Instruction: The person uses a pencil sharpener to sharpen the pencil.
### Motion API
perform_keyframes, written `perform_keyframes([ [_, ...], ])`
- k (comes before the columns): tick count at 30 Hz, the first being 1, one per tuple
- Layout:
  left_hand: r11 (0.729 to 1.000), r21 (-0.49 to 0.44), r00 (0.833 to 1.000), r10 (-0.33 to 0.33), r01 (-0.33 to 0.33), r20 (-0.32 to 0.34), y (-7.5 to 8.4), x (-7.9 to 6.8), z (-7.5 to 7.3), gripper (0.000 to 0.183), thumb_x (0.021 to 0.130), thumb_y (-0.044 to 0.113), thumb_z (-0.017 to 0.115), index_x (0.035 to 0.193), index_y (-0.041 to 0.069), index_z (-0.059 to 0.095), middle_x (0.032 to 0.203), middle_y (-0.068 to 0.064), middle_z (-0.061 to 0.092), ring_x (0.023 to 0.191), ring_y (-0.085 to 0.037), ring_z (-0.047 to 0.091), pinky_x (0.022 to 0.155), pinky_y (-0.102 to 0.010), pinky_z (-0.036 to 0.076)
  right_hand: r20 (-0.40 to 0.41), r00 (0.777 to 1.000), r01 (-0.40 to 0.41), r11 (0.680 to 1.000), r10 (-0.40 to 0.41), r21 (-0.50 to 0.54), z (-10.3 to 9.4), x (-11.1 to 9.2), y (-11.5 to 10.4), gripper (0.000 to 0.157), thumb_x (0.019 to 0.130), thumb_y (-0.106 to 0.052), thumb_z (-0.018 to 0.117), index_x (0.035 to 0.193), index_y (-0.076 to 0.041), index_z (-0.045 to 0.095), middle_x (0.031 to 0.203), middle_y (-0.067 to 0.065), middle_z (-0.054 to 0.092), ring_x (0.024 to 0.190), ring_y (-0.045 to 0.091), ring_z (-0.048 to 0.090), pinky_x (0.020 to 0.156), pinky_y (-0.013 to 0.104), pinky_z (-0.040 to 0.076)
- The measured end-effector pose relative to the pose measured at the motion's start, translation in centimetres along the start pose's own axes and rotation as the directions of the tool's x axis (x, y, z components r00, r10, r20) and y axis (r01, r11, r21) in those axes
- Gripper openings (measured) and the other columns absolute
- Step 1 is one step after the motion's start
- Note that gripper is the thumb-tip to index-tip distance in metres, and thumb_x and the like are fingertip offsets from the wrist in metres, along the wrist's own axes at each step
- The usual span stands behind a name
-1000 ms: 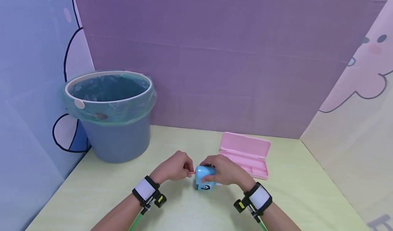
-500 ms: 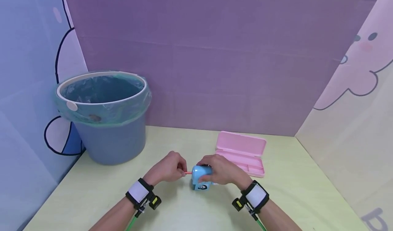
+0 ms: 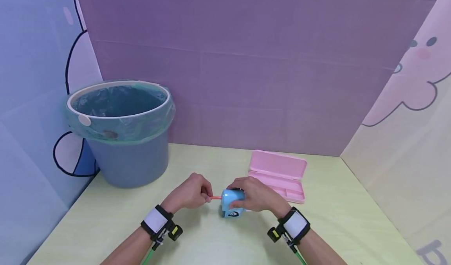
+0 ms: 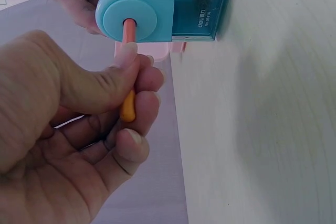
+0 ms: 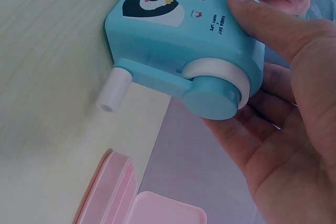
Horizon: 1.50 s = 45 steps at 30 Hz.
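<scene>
My left hand (image 3: 190, 192) pinches a thin orange pencil (image 4: 129, 31) between thumb and fingers. Its yellow, rounded end (image 4: 127, 110) pokes out below the fingertips in the left wrist view, while the other end sits in the round hole of a light blue crank pencil sharpener (image 3: 228, 198). My right hand (image 3: 258, 194) grips that sharpener from above, thumb on the near side and fingers behind. Panda pictures decorate its side, and a clear shavings drawer (image 4: 197, 11) forms its base. On the right, the crank arm (image 5: 157, 80) with its white knob (image 5: 114, 90) is untouched.
Behind my right hand, a pink pencil case (image 3: 278, 165) lies with its lid raised. A blue bucket (image 3: 132, 163) lined with a green bag stands at the back left. Cloth walls border the pale tabletop (image 3: 338, 218) at the back and sides.
My left hand has shifted slightly left, away from the sharpener, so more of the pencil shows between them. The right hand keeps its grip. The head view has turned a little.
</scene>
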<state>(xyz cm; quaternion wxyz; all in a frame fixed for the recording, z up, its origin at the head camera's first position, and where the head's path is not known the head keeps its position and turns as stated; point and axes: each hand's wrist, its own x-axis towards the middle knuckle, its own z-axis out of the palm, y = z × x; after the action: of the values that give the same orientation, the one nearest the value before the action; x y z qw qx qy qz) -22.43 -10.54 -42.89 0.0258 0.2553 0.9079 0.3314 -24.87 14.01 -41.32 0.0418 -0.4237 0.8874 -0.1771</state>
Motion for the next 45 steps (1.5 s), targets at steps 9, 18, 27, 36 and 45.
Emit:
perform_keyframes([
  [9,1.0,0.002,1.0,-0.004,0.004,-0.007,0.0,0.0,-0.1,0.012,0.082,-0.001,0.067,0.078,0.01,0.071,0.069,0.005,0.059,0.063,-0.015,0.052,0.056,-0.029,0.044,-0.004,1.0,-0.005,1.0,0.005,0.009,-0.2,-0.1,0.0,0.048,0.08,-0.045,0.078,0.117,-0.015,0.068,0.104,-0.007,0.066,0.086,0.005,0.058,0.075,0.022,0.051],
  [18,0.999,-0.016,0.999,-0.046,0.046,0.024,-0.3,-0.5,-0.2,0.01,0.083,0.001,0.069,0.08,0.01,0.071,0.071,0.004,0.06,0.066,-0.017,0.052,0.058,-0.03,0.044,0.005,1.0,0.003,1.0,-0.003,0.013,0.1,0.0,-0.3,0.049,0.08,-0.044,0.078,0.117,-0.014,0.068,0.106,-0.006,0.066,0.088,0.005,0.058,0.077,0.022,0.051],
  [27,0.999,0.0,0.999,-0.046,0.046,-0.015,-2.1,-2.4,-1.6,0.01,0.083,0.001,0.068,0.079,0.01,0.072,0.067,0.007,0.062,0.063,-0.014,0.052,0.057,-0.029,0.044,0.004,1.0,0.004,1.0,-0.004,0.005,0.0,-0.3,0.0,0.048,0.081,-0.043,0.077,0.118,-0.013,0.068,0.106,-0.007,0.066,0.088,0.006,0.058,0.077,0.023,0.051],
  [36,0.999,-0.037,0.997,0.032,-0.035,-0.063,-2.9,-2.7,-2.3,0.009,0.083,0.002,0.07,0.08,0.01,0.071,0.069,0.006,0.064,0.063,-0.011,0.054,0.059,-0.028,0.045,-0.008,1.0,0.012,0.997,-0.011,0.083,0.1,-0.2,0.3,0.047,0.08,-0.041,0.079,0.117,-0.014,0.068,0.104,-0.008,0.065,0.087,0.006,0.058,0.075,0.023,0.051],
  [45,0.96,-0.277,0.986,-0.074,0.03,-0.147,-1.5,-2.3,-3.2,0.009,0.085,0.006,0.073,0.09,0.01,0.067,0.077,-0.004,0.065,0.065,-0.02,0.061,0.059,-0.036,0.055,-0.044,0.998,0.038,0.992,-0.033,0.12,0.4,-0.4,0.8,0.049,0.084,-0.048,0.072,0.119,-0.013,0.066,0.105,-0.008,0.066,0.088,0.007,0.06,0.077,0.025,0.053],
])
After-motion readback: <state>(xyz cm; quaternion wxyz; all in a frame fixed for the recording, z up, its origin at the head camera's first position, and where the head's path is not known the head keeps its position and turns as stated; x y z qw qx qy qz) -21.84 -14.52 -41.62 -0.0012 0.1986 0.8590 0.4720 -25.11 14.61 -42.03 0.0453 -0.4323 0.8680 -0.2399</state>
